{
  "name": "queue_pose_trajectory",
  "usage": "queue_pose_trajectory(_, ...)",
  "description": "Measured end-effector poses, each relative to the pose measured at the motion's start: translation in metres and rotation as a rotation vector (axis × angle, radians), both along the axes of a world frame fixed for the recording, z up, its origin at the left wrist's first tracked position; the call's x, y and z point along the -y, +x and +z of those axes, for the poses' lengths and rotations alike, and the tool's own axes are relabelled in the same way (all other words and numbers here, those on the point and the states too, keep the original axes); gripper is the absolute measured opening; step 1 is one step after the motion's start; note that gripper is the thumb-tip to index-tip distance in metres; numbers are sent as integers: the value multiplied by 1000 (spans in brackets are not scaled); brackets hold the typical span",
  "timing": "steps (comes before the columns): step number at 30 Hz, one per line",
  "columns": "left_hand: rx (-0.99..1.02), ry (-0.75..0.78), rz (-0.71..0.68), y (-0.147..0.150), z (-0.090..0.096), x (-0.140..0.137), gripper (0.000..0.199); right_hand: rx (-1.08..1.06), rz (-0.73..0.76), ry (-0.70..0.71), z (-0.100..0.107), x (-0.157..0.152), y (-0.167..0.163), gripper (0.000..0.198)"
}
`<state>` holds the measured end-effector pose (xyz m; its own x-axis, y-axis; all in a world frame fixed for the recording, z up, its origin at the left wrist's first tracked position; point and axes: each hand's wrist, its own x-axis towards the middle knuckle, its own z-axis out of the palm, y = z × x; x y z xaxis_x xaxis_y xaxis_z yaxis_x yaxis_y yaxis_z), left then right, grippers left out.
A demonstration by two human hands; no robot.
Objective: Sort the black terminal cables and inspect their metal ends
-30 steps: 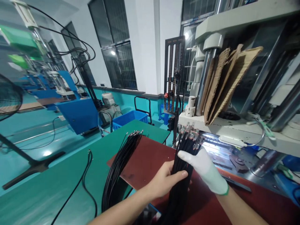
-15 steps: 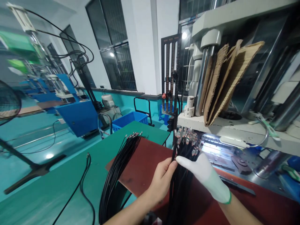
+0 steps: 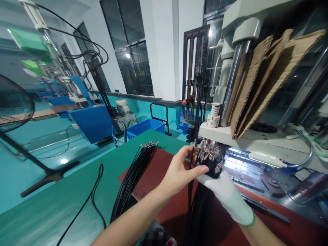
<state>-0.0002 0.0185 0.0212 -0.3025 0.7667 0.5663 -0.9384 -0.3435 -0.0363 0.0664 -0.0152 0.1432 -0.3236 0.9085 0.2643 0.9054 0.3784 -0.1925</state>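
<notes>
My right hand (image 3: 227, 193), in a white glove with a green cuff, is wrapped round a bundle of black cables (image 3: 201, 208) just below its ends. Metal connectors (image 3: 210, 152) fan out at the top of this bundle. Bare, my left hand (image 3: 183, 165) curves round the left side of the same bundle, its thumb lying across the front under the connectors. A strand or two passes between its fingers and palm; the fingertips are partly hidden behind the cables. To the left, a second bundle of black cables (image 3: 133, 177) lies with its metal ends pointing away.
A reddish-brown sheet (image 3: 148, 174) lies on the green table (image 3: 82, 205), beside a looped black cable (image 3: 96, 184). At right stands a press (image 3: 230, 135) with folded cardboard (image 3: 258, 85) and a lit bed. A blue crate (image 3: 146, 129) and fan (image 3: 15, 106) are farther off.
My left hand has moved up from pinching the cables to curving round the bundle near its connectors, thumb now across the front. My right hand keeps its hold. The view has shifted slightly.
</notes>
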Motion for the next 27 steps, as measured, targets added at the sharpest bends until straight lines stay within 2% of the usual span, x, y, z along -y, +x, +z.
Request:
queue_pose_trajectory(3, 53, 32, -18, -6, 14, -5, 45, -3, 12, 30, -1, -1, 3, 47)
queue_pose_trajectory(6, 56, 28, -58, -5, 18, -9, 37, 68, 12, -10, 2, 2, 2, 38)
queue_pose_trajectory(13, 173, 10, -139, -2, -1, -21, 20, 45, -16, -79, 11, 8, 0, 22)
queue_pose_trajectory(19, 219, 62, -263, -8, -10, -21, 20, 53, 0, -151, 10, 7, -1, 24)
queue_pose_trajectory(23, 162, 127, -338, -13, -10, -19, 34, 1, 15, -176, 9, 5, 2, 22)
queue_pose_trajectory(25, 121, 167, -329, -14, -9, -18, 40, 20, 27, -176, 8, 5, 3, 22)
queue_pose_trajectory(27, 79, 137, -274, -14, -8, -16, 37, 46, 33, -166, 8, 6, 2, 23)
